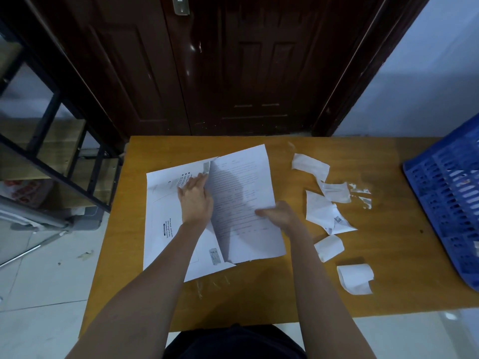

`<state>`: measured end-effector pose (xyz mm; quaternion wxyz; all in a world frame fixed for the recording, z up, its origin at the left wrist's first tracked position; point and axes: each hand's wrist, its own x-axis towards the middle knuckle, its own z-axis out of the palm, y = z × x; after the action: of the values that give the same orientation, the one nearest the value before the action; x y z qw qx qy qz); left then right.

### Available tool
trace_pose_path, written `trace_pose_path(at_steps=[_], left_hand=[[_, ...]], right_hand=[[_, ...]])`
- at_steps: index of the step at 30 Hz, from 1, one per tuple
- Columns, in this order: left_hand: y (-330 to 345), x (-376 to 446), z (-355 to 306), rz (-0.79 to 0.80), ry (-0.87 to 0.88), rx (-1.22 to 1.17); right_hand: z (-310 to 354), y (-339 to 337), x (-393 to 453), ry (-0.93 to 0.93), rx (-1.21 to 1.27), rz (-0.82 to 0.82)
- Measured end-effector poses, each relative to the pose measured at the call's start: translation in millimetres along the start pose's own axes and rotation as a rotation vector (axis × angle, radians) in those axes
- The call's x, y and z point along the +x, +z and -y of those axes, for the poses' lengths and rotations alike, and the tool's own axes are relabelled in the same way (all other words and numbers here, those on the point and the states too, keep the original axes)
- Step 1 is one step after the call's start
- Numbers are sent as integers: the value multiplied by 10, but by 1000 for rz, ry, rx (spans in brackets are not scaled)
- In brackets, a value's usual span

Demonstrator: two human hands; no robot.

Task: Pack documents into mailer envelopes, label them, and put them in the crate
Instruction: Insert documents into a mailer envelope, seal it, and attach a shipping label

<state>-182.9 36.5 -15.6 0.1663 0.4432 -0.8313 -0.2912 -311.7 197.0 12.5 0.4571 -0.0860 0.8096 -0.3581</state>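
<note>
Documents (243,203), a thin sheaf of printed white sheets, lie at the middle of the wooden table (259,301), their left edge tucked under the raised mouth of a white mailer envelope (163,211) that lies flat beneath them with black printed text on its face. Nearest on the tabletop, a curled white label (355,278) sits right of the person's forearms, with a second small curl (329,247) just beyond it. The right hand (278,213) grips the sheaf's right edge, fingers curled round the paper. The left hand (194,200) rests on the envelope with fingers straight, their tips at its opening beside the sheets. Farther right lie more crumpled label papers (324,211), one showing a small printed code, and clear scraps of film (363,195). A blue plastic crate (445,203) with slotted lattice walls stands at the table's right edge; its contents cannot be made out. Behind the table stands a dark panelled wooden door (233,68).
</note>
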Motion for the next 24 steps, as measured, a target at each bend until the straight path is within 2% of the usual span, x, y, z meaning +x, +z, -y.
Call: trace_pose_path(at_steps=[7, 11, 13, 20, 24], left_hand=[[7, 6, -35, 63, 7, -20], [21, -32, -58, 76, 28, -30], [28, -21, -75, 74, 26, -43], [90, -43, -162, 51, 18, -76], [158, -72, -261, 35, 30, -84]], right_hand=[[61, 119, 2, 12, -43, 104], [68, 282, -11, 48, 50, 257], [55, 287, 1, 67, 21, 303], [2, 402, 57, 51, 22, 193], [-1, 684, 36, -27, -140, 177]])
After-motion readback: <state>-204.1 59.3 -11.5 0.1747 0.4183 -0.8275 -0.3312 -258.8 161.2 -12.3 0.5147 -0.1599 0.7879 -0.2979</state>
